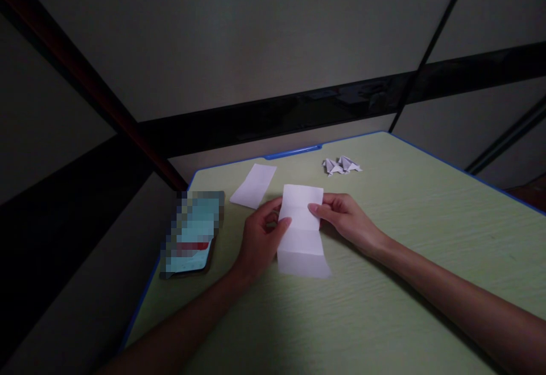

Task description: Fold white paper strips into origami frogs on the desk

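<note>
A white strip of paper (301, 233) with fold creases across it lies lengthwise on the pale green table (384, 306). My left hand (260, 238) grips its left edge, thumb on top and fingers curled. My right hand (345, 218) pinches its right edge at about the same height. The far part of the strip is lifted slightly between the two hands.
A second white paper strip (253, 186) lies flat at the back left. Two small folded paper figures (341, 165) sit near the far edge. A phone (193, 233) rests at the table's left edge. The table has a blue rim (294, 151).
</note>
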A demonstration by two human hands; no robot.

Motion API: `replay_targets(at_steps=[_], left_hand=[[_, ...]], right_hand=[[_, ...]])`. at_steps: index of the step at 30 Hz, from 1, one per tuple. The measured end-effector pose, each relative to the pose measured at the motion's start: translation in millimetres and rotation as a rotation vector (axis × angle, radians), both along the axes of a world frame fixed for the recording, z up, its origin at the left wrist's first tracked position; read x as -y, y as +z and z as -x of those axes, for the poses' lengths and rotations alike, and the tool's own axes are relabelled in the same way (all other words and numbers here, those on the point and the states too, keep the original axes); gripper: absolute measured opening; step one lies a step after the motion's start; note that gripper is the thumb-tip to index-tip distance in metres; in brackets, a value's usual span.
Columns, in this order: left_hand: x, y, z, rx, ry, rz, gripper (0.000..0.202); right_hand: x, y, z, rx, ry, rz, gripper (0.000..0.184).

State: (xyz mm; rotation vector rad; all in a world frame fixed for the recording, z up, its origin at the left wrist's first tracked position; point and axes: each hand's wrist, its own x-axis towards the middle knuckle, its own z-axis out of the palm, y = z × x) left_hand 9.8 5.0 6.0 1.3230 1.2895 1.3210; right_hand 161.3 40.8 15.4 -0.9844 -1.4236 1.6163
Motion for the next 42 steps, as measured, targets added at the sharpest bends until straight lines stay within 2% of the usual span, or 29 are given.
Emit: replay_targets(at_steps=[2,5,11,17,22,27,33,42], left_hand=[[-0.4,0.5,0.5,0.005,0.008,0.004,0.038],[-0.5,1.9,0.9,0.07,-0.053,0.033,0.039],[-0.6,2.0,0.6,0.18,-0.146,0.134,0.036],[-2.7,1.5,0.2,0.16,-0.188,0.149,0.023],[-3.2,1.0,1.8,0.136,-0.188,0.163,0.018],[-3.0,1.1,1.2,0.14,-0.15,0.133,0.017],[-1.1,-0.4,0.6,0.064,-0.132,0.047,0.023],[2.2,1.3,1.3,-0.001,-0.057,-0.002,0.03]], right_hand=[[-0.9,0.1,-0.2,-0.002,0.007,0.001,0.018],[-2.1,-0.1,-1.2,-0.034,0.01,-0.001,0.016],[-2.9,-0.8,-3.3,0.01,-0.058,-0.087,0.02],[-2.2,1.6,-3.5,-0.023,-0.183,-0.175,0.021],[-4.1,0.5,-4.0,-0.041,-0.217,-0.159,0.018],[-5.1,-3.5,-5.0,-0.06,-0.159,-0.117,0.02],[-0.6,-0.9,-2.2,-0.023,0.028,-0.007,0.021],[-0.6,-4.1,-0.9,-0.09,-0.02,0.053,0.025]])
